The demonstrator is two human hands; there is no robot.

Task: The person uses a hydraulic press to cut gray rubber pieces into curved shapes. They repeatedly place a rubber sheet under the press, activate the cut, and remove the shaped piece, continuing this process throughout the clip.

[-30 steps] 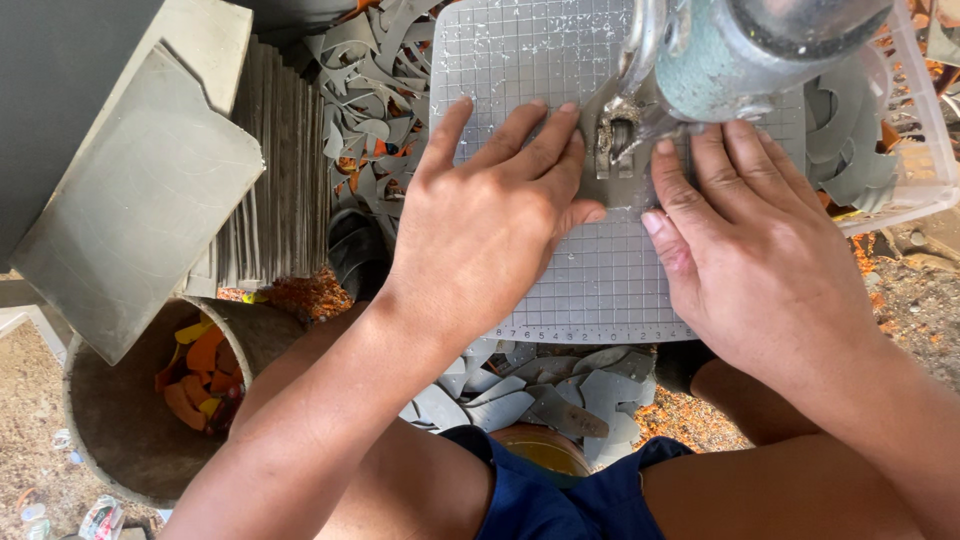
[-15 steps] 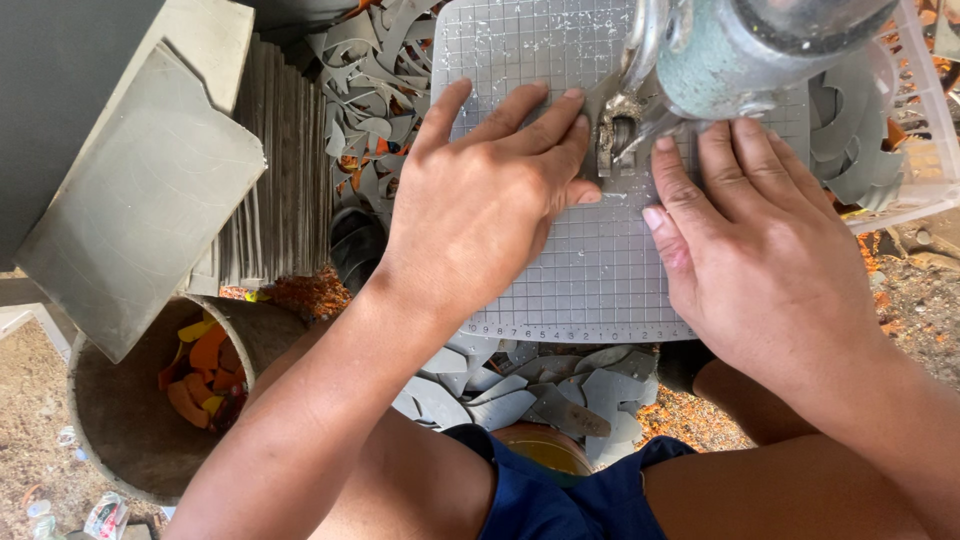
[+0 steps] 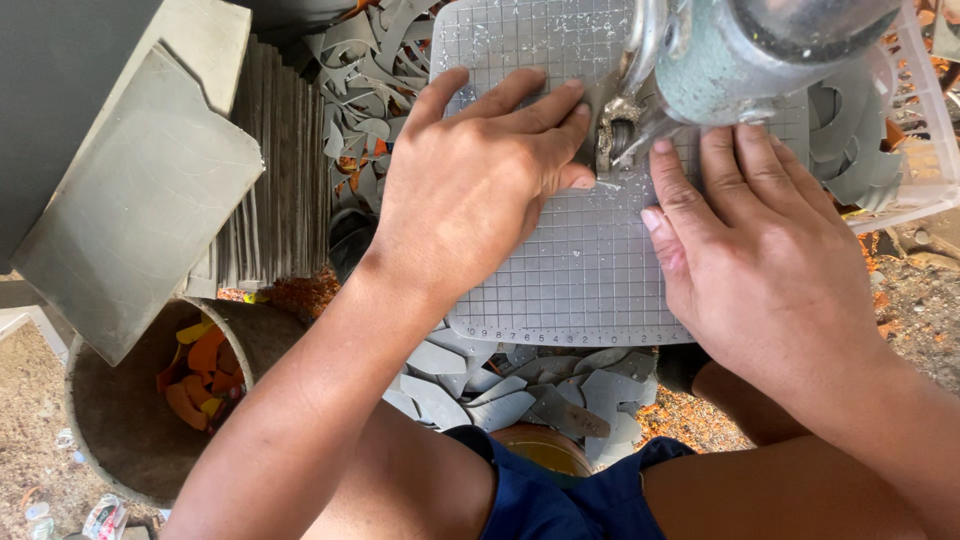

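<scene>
Head view, near to far. Grey offcuts (image 3: 520, 385) lie heaped just below the near edge of the gridded cutting table (image 3: 580, 270); a round bin (image 3: 120, 420) holding orange scraps sits at lower left. On the table, the left hand (image 3: 480, 190) lies flat, fingers extended and pressing a small grey workpiece (image 3: 592, 110) beside the blade guard (image 3: 625, 130). The right hand (image 3: 760, 260) lies open and palm-down, bracing on the table without grasping anything. Compared with 1 s ago, the left hand has edged toward the blade while the right has barely moved, which suggests the piece is being fed slowly through the cut. Beyond stand the green motor housing (image 3: 760, 50), stacked grey sheets (image 3: 280, 180) and a clear tray (image 3: 900, 130) of cut shapes.
</scene>
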